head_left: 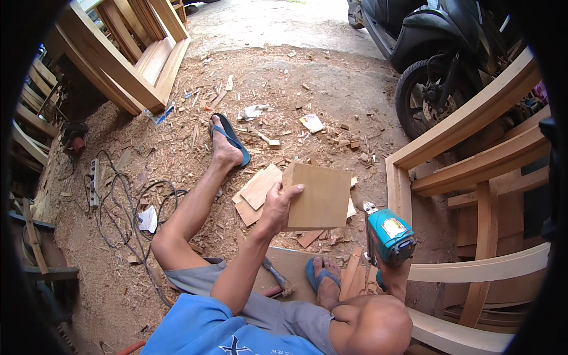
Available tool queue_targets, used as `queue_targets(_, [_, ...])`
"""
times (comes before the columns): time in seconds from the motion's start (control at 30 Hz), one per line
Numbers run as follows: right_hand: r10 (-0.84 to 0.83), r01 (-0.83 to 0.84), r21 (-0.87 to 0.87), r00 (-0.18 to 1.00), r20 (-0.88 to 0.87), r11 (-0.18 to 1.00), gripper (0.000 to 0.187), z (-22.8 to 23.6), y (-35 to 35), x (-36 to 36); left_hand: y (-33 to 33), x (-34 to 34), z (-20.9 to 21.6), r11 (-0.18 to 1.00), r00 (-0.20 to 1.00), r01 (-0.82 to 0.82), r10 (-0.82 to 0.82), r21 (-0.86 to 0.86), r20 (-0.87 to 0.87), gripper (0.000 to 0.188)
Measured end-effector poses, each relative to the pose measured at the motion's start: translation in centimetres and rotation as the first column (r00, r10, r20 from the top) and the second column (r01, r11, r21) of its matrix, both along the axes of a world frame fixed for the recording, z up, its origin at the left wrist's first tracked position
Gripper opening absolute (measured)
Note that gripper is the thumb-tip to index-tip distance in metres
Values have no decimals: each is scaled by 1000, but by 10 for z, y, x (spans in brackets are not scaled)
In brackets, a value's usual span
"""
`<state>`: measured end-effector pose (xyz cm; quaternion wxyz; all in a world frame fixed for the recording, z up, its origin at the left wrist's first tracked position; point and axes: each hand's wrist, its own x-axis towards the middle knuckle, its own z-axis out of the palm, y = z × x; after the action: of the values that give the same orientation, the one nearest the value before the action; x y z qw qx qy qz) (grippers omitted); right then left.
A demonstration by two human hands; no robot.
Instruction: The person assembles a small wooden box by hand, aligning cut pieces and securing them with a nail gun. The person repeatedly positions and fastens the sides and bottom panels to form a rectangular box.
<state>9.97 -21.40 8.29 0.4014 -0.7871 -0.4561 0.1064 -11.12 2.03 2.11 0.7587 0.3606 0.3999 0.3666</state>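
"Where's the boxy wooden piece (318, 198)?"

"Out in front of the person, between the knees, with thin boards (257, 189) lying on the floor behind it in this view."

"How's the left grip (279, 206)?"

"Closed firmly on its left edge, thumb pressed over the near face. The other fingers are mostly hidden."

"And the right grip (395, 277)?"

"Wrapped around the handle of a teal power tool (390, 236), though the tool hides most of the fingers. It's just right of the wood, not touching it."

"Anything near the feet?"

"A hammer (276, 277) lies on a flat sheet (296, 266), left of the right foot. Both feet wear blue flip-flops (239, 145)."

"Further out?"

"Shavings and offcuts litter the floor. A power strip (94, 183) and tangled cables (127, 219) lie to the left. One wooden frame (112, 66) stands far left, another (464, 125) on the right, near a dark scooter (414, 32)."
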Motion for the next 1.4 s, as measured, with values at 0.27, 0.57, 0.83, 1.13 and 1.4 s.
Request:
queue_targets(0.27, [-83, 194, -303, 936, 343, 933, 22, -78, -14, 10, 13, -12, -14, 979, 989, -132, 141, -153, 46, 68])
queue_targets(0.57, [3, 122, -348, 941, 339, 930, 21, -102, 4, -11, 12, -27, -12, 947, 971, -214, 233, -241, 55, 56])
queue_targets(0.83, [47, -132, -435, 979, -201, 891, 22, -72, 23, 6, 8, -26, -24, 950, 969, -218, 238, -225, 67, 59])
queue_targets(1.13, [24, -383, -292, 640, -768, 876, 17, 21, 72, 16, 3, -18, -16, 995, 990, -8, 23, -103, 142, 65])
queue_targets(1.4, [186, -497, -403, 776, -603, 769, 18, 59, 95, 0, 1, -16, -4, 993, 980, 23, 0, -113, 198, 61])
